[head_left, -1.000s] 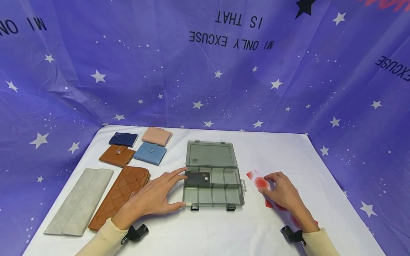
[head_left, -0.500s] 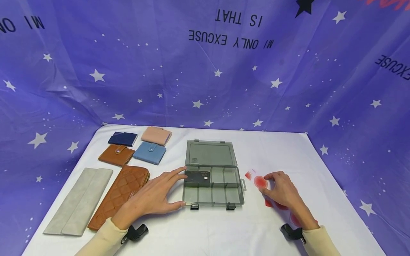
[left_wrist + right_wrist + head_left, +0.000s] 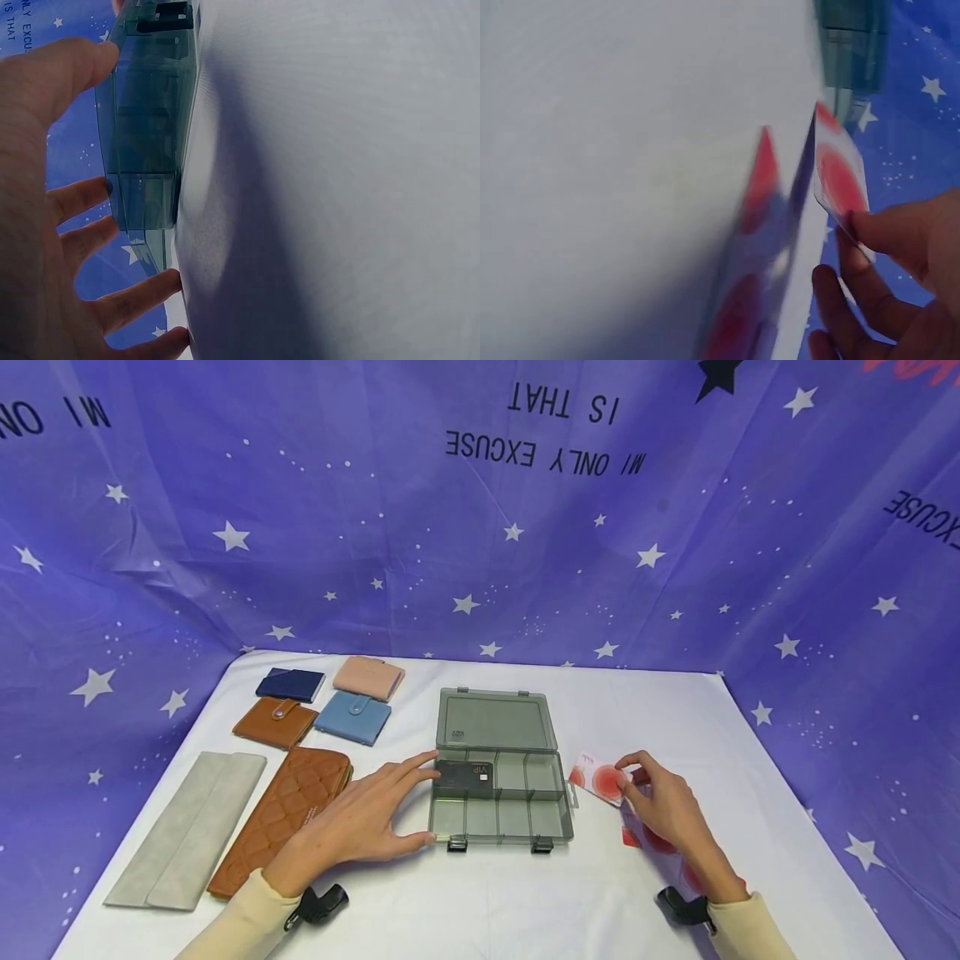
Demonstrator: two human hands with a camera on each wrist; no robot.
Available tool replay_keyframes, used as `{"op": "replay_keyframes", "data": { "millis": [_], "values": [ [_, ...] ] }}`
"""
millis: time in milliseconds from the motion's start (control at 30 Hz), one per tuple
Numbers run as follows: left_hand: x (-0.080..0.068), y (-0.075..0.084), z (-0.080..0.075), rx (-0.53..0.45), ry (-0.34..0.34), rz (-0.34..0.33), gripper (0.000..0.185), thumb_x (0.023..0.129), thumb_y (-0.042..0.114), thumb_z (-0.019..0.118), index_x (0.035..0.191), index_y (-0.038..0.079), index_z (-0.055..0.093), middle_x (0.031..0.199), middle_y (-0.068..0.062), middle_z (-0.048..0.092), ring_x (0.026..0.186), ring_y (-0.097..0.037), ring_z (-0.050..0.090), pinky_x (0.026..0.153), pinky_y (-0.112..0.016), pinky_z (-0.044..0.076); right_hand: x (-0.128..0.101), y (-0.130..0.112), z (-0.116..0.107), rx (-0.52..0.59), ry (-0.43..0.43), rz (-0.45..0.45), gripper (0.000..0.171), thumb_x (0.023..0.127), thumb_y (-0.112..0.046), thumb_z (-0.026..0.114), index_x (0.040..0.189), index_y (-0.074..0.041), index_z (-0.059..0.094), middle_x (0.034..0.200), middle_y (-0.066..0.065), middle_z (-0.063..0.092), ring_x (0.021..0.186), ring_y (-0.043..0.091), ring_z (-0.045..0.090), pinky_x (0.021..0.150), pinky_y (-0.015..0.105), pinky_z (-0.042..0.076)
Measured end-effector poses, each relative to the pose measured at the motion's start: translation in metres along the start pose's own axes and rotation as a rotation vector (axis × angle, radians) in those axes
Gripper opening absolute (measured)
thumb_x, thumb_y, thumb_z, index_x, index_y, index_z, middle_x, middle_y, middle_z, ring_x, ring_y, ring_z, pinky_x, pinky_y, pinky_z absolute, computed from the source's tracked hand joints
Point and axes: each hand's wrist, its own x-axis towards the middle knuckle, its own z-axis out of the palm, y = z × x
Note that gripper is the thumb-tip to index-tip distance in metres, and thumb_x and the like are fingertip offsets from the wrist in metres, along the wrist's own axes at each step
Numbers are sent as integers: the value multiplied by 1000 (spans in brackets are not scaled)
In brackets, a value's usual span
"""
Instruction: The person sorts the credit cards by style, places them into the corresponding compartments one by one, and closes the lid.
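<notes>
A grey translucent organizer box lies with its lid folded back and its base divided into several compartments. A black VIP card rests in the box's left part. My left hand is spread along the box's left side, thumb at the near corner and fingertips at the edge. To the right, my right hand pinches a white card with red circles between thumb and fingers. In the right wrist view this card is tilted up off the cloth. More red-patterned cards lie partly hidden under that hand.
At left lie a grey long wallet and a brown quilted wallet. Behind them are small navy, pink, brown and blue card holders. A purple star-printed curtain surrounds the white-covered table.
The red-circled card has been lifted off the table and tilted up in my right hand. My left hand stays at the box's side.
</notes>
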Motion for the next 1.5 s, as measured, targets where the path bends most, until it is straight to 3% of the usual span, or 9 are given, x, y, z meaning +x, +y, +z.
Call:
{"op": "replay_keyframes", "data": {
  "millis": [100, 267, 433, 667, 1000, 1333, 1500],
  "values": [
    [0, 0, -1, -2, -3, -4, 82, 91, 66, 76, 157, 23, 54, 175, 5, 34, 143, -25, 55, 97, -51, 56, 3, -5, -3, 27, 77, -17, 25, 99, -7, 72, 123, -13, 70, 100, 13, 79, 98, 40, 75, 85, 60, 54],
    [-1, 0, -1, -12, -8, -9, 83, 91, 66, 77, 157, 22, 54, 175, 5, 34, 143, -27, 55, 100, -53, 55, 11, -22, -6, 59, 189, -63, 22, 99, -8, 74, 119, -15, 72, 98, 11, 80, 92, 37, 75, 75, 46, 47],
    [-1, 0, -1, -13, -10, -8, 82, 91, 66, 76, 157, 22, 54, 175, 5, 34, 144, -28, 54, 102, -53, 54, 18, -49, -4, 122, 233, -129, 22, 96, -7, 77, 116, -16, 74, 93, 6, 80, 96, 34, 78, 75, 43, 46],
    [1, 0, -1, -15, -11, -4, 81, 91, 65, 76, 157, 22, 55, 175, 5, 34, 144, -25, 54, 102, -51, 55, 21, -91, 11, 235, 130, -191, 25, 96, -8, 80, 117, -19, 74, 93, -2, 78, 104, 29, 78, 89, 56, 55],
    [2, -1, -2, -6, -4, -13, 81, 91, 64, 75, 157, 21, 55, 175, 5, 34, 142, -23, 56, 97, -50, 56, 10, -131, 50, 345, -81, -299, 22, 98, -10, 80, 116, -21, 73, 89, -12, 73, 88, 12, 78, 81, 37, 62],
    [2, -2, -3, -9, -14, -19, 82, 92, 65, 75, 159, 21, 53, 176, 7, 32, 143, -21, 55, 100, -50, 56, -1, -143, 76, 249, -142, -338, 19, 97, -14, 82, 111, -24, 74, 86, -15, 74, 72, -3, 65, 68, 25, 54],
    [1, -3, -4, -18, -22, -13, 81, 93, 62, 75, 159, 22, 53, 176, 8, 31, 143, -20, 54, 99, -50, 56, -3, -145, 81, 185, -151, -336, 14, 99, -20, 81, 110, -27, 75, 89, -17, 75, 76, -4, 66, 70, 26, 54]
  ]
}}
